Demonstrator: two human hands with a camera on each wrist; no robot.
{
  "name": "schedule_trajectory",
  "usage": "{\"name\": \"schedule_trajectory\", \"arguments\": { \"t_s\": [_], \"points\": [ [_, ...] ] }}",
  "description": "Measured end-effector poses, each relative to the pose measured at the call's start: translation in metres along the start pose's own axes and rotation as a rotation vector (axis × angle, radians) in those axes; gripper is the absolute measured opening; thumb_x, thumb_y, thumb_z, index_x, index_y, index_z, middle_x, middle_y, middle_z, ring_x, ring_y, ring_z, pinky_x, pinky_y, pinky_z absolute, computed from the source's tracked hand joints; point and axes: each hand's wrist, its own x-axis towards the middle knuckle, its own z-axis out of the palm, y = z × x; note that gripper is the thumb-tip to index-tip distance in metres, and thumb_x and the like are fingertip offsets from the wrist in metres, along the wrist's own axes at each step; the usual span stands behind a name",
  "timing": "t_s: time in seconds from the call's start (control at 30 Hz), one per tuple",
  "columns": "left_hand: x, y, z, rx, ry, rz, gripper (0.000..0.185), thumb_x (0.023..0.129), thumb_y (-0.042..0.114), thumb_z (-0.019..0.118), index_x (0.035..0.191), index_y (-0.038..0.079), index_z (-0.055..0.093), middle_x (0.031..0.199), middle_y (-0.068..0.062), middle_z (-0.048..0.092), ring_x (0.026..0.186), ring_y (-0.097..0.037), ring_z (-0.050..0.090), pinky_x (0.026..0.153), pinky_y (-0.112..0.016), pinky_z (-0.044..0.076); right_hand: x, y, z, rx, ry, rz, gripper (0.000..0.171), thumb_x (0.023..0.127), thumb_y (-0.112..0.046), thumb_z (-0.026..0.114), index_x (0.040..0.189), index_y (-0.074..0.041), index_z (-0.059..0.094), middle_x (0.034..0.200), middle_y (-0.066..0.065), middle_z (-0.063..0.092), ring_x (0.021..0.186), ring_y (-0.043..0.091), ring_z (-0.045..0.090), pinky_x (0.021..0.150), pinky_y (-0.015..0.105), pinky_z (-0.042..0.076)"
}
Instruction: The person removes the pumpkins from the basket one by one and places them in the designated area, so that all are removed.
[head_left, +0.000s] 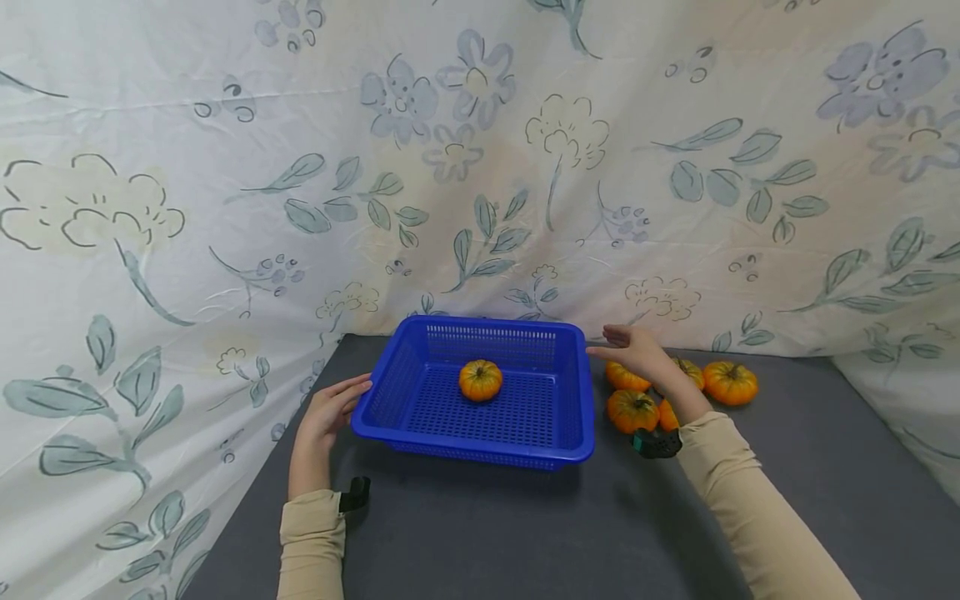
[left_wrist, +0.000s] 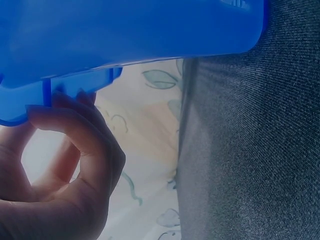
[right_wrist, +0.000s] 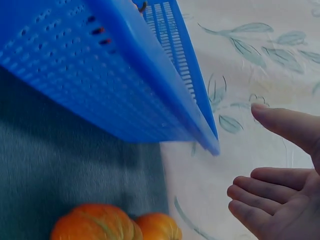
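Observation:
A blue plastic basket (head_left: pixel 480 450) with slotted sides stands on the dark table, one small orange pumpkin (head_left: pixel 480 381) lying inside it. At the basket's left end, my left hand (head_left: pixel 327 412) holds the rim; the left wrist view shows its curled fingers (left_wrist: pixel 100 150) with their tips up against the rim's underside. My right hand (head_left: pixel 637 350) is held off the basket's right rim, above several pumpkins. In the right wrist view its fingers (right_wrist: pixel 265 195) are straight, the thumb spread away from them, and nothing is in the palm.
Several orange pumpkins (head_left: pixel 731 383) sit in a group to the right of the basket, partly hidden by the right forearm. A flower-printed cloth (head_left: pixel 480 208) hangs behind the table (head_left: pixel 480 533) and along its sides.

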Motion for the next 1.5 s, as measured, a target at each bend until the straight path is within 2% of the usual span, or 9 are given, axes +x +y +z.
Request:
{"name": "schedule_trajectory", "arguments": {
  "t_s": [0.23, 0.4, 0.7, 0.93, 1.17, 1.37, 1.5],
  "points": [
    [0.0, 0.0, -0.001, -0.014, -0.032, -0.001, 0.059, 0.088, 0.027, 0.074, 0.139, 0.005, 0.053, 0.086, 0.016, 0.071, 0.08, -0.004, 0.07, 0.072, -0.023, 0.054, 0.009, -0.017, 0.015, 0.049, 0.001, -0.001, 0.074, 0.095, -0.032, 0.063, 0.148, 0.008, 0.031, 0.152, 0.03, 0.034, 0.14, 0.045, 0.036, 0.111, 0.054, 0.036],
    [0.0, 0.0, -0.001, -0.011, -0.019, -0.002, 0.054, 0.088, 0.026, 0.074, 0.135, 0.007, 0.058, 0.086, 0.016, 0.071, 0.08, -0.004, 0.07, 0.073, -0.023, 0.055, 0.017, -0.028, 0.026, 0.046, 0.003, -0.029, 0.072, 0.095, -0.03, 0.063, 0.147, 0.009, 0.032, 0.151, 0.029, 0.035, 0.14, 0.045, 0.037, 0.111, 0.054, 0.034],
    [-0.005, 0.002, 0.0, 0.004, -0.017, -0.004, 0.058, 0.089, 0.026, 0.073, 0.139, 0.005, 0.054, 0.087, 0.016, 0.071, 0.081, -0.003, 0.07, 0.073, -0.022, 0.055, 0.032, -0.037, 0.044, 0.095, -0.005, -0.072, 0.07, 0.094, -0.028, 0.066, 0.147, 0.005, 0.035, 0.15, 0.027, 0.039, 0.139, 0.043, 0.039, 0.112, 0.052, 0.036],
    [-0.005, 0.005, 0.0, -0.001, -0.022, -0.007, 0.062, 0.089, 0.027, 0.072, 0.143, 0.004, 0.049, 0.087, 0.017, 0.07, 0.081, -0.002, 0.069, 0.072, -0.021, 0.054, 0.039, -0.043, 0.056, 0.145, -0.013, -0.111, 0.07, 0.094, -0.022, 0.066, 0.148, 0.007, 0.032, 0.151, 0.027, 0.037, 0.14, 0.043, 0.037, 0.112, 0.051, 0.035],
    [-0.005, 0.004, 0.0, 0.005, -0.018, -0.006, 0.062, 0.089, 0.027, 0.073, 0.141, 0.003, 0.05, 0.086, 0.016, 0.07, 0.08, -0.002, 0.07, 0.073, -0.021, 0.055, 0.046, -0.045, 0.07, 0.207, -0.042, -0.121, 0.071, 0.094, -0.02, 0.066, 0.149, 0.007, 0.031, 0.153, 0.026, 0.035, 0.142, 0.04, 0.036, 0.113, 0.049, 0.035],
    [-0.006, 0.004, 0.001, 0.009, -0.017, 0.002, 0.063, 0.089, 0.026, 0.072, 0.142, 0.002, 0.049, 0.086, 0.017, 0.07, 0.08, -0.002, 0.07, 0.072, -0.022, 0.054, 0.055, -0.046, 0.08, 0.173, -0.069, -0.104, 0.07, 0.093, -0.021, 0.066, 0.148, 0.006, 0.032, 0.154, 0.024, 0.035, 0.143, 0.039, 0.034, 0.115, 0.048, 0.033],
    [-0.005, 0.004, 0.001, 0.007, -0.021, 0.006, 0.063, 0.089, 0.027, 0.072, 0.143, 0.002, 0.048, 0.087, 0.017, 0.07, 0.08, -0.001, 0.069, 0.072, -0.021, 0.054, 0.059, -0.047, 0.085, 0.138, -0.117, -0.098, 0.072, 0.093, -0.024, 0.068, 0.149, 0.003, 0.033, 0.154, 0.022, 0.035, 0.144, 0.038, 0.033, 0.116, 0.048, 0.032]
  ]
}}
